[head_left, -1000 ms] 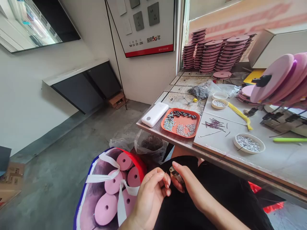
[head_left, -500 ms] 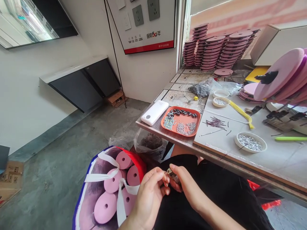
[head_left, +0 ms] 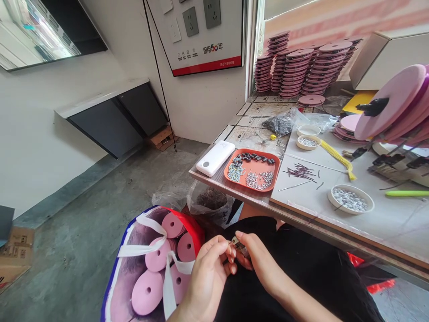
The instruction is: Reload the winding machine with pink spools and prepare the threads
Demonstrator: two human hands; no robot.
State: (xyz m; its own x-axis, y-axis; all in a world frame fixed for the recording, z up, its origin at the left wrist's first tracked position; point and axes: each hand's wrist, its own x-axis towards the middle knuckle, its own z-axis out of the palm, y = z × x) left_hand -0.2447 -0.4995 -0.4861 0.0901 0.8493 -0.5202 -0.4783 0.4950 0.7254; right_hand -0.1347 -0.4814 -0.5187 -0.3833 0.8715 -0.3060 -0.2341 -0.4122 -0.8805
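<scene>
My right hand (head_left: 253, 252) is closed round a small metal nail clipper (head_left: 238, 244), thumb along its top. Just left of it, my left hand (head_left: 214, 264) is pinched, fingertips almost touching the clipper. Whatever sits between those left fingertips is too small to make out. Both hands are above the dark cloth (head_left: 295, 273) on my lap. To their left stands a bag (head_left: 112, 273) of pink foam discs (head_left: 147, 291) with white straps.
On the table are an orange tray (head_left: 244, 184) of small metal parts, a white power bank (head_left: 215, 158), a dish of grey beads (head_left: 351, 199), dark short pieces (head_left: 300, 172) and yellow thread (head_left: 337, 158). Stacked pink spools (head_left: 296, 74) stand behind. A clear bag (head_left: 209, 201) sits below the table edge.
My right hand and the nail clipper have shifted very slightly left. My left hand keeps its pinch, and the view has tilted a little.
</scene>
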